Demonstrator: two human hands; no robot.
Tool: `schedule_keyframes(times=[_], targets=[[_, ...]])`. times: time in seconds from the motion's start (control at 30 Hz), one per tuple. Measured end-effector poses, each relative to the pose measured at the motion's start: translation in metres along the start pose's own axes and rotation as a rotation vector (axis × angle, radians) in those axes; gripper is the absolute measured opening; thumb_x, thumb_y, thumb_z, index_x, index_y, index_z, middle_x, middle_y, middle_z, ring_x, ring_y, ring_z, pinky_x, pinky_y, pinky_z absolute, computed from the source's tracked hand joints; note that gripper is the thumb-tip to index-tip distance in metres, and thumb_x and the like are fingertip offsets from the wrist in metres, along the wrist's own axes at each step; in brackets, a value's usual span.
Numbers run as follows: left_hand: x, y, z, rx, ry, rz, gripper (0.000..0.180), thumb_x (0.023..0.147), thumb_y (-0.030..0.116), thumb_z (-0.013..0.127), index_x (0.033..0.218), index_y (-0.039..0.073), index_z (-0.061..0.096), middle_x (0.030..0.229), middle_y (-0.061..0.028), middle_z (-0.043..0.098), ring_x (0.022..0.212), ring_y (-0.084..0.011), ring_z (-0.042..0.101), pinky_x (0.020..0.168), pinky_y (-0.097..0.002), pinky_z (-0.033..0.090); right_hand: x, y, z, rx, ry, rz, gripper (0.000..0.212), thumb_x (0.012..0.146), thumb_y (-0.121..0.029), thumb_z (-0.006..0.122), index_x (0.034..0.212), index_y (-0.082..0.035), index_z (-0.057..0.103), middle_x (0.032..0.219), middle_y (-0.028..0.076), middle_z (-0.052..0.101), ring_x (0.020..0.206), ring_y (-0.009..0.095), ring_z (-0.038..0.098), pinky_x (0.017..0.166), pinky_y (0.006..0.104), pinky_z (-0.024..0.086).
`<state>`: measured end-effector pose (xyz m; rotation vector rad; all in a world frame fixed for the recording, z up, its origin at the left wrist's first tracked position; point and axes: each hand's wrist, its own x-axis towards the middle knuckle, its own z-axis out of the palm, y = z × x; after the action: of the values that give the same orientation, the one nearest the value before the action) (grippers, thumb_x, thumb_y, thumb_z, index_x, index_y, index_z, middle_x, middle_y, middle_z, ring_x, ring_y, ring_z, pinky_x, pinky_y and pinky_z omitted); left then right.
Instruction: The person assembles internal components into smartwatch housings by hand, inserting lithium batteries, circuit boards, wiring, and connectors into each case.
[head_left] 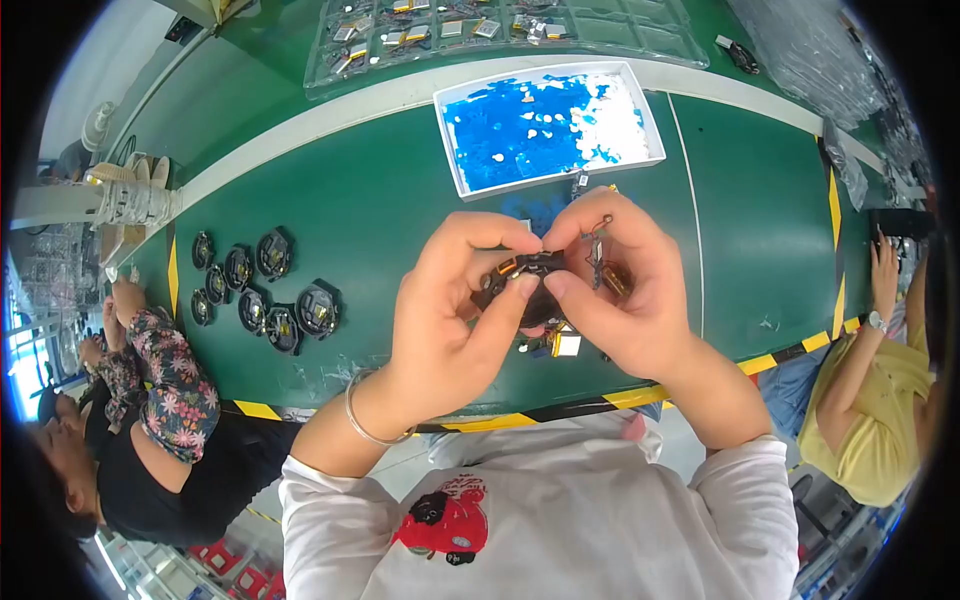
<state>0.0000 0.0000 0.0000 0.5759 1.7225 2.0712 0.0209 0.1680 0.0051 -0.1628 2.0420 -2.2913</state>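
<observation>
Between my two hands, above the green bench, is a small black plastic housing point(540, 268) with an orange-brown part along its top. My left hand point(455, 300) is closed on its left side, thumb and fingertips pressing on it. My right hand point(625, 285) grips the right side with thumb and forefinger. A small dark part with thin wires point(598, 255) shows against my right palm. Below my hands lies a silver battery cell point(566, 343) with yellow edging, beside small dark pieces. My fingers hide much of the housing.
Several round black housings point(318, 309) stand at the left. Behind my hands is a white tray point(655, 157) with blue film and white bits. A clear compartment tray point(640, 40) holds battery cells farther back. Co-workers sit at left and right, one with a floral sleeve point(178, 385).
</observation>
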Motion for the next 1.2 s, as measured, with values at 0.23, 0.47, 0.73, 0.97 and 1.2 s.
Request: schedule_keyframes(times=[0.23,0.47,0.73,0.97,1.2], targets=[[-0.001,-0.003,0.011,0.208,0.109,0.132,0.028,0.084,-0.009,0.051,0.109,-0.001,0.04,0.096,-0.0101,0.058,0.084,-0.0118,0.061,0.063,-0.0213,0.053,0.003,0.008,-0.002,0.121,-0.054,-0.029,0.021,0.074,0.006,0.058,0.093,-0.001,0.052,0.094,0.004,0.045,0.076,0.008,0.048,0.06,0.02,0.043],[-0.002,-0.002,0.007,0.343,0.038,0.2,0.032,0.082,-0.012,0.05,0.109,-0.003,0.035,0.108,-0.0109,0.042,0.093,-0.0167,0.059,0.069,-0.0241,0.054,0.004,0.006,0.001,0.232,-0.058,0.063,0.021,0.073,0.003,0.055,0.092,-0.004,0.05,0.091,0.002,0.045,0.084,0.01,0.045,0.074,0.0236,0.038],[0.0,-0.002,0.013,0.222,0.178,0.132,0.031,0.081,-0.012,0.051,0.108,-0.002,0.041,0.1,-0.0088,0.054,0.084,-0.0127,0.063,0.063,-0.0217,0.055,0.005,0.009,-0.001,0.313,-0.092,0.148,0.018,0.078,0.001,0.055,0.094,-0.003,0.05,0.092,0.002,0.049,0.082,0.008,0.051,0.069,0.0228,0.045],[-0.002,-0.001,0.012,0.221,0.152,0.103,0.031,0.081,-0.013,0.05,0.108,-0.001,0.041,0.101,-0.0081,0.054,0.085,-0.0129,0.063,0.063,-0.022,0.055,0.005,0.013,-0.001,0.344,-0.1,0.115,0.016,0.081,0.003,0.056,0.096,-0.001,0.051,0.088,0.003,0.053,0.076,0.007,0.057,0.062,0.0223,0.052],[-0.001,0.0,0.011,0.277,0.103,0.094,0.03,0.084,-0.013,0.047,0.109,-0.002,0.034,0.107,-0.0108,0.045,0.08,-0.0147,0.061,0.062,-0.0221,0.052,0.004,0.012,-0.001,0.338,-0.089,0.14,0.016,0.081,0.002,0.056,0.095,-0.002,0.052,0.089,0.002,0.053,0.076,0.007,0.057,0.062,0.0221,0.052]])
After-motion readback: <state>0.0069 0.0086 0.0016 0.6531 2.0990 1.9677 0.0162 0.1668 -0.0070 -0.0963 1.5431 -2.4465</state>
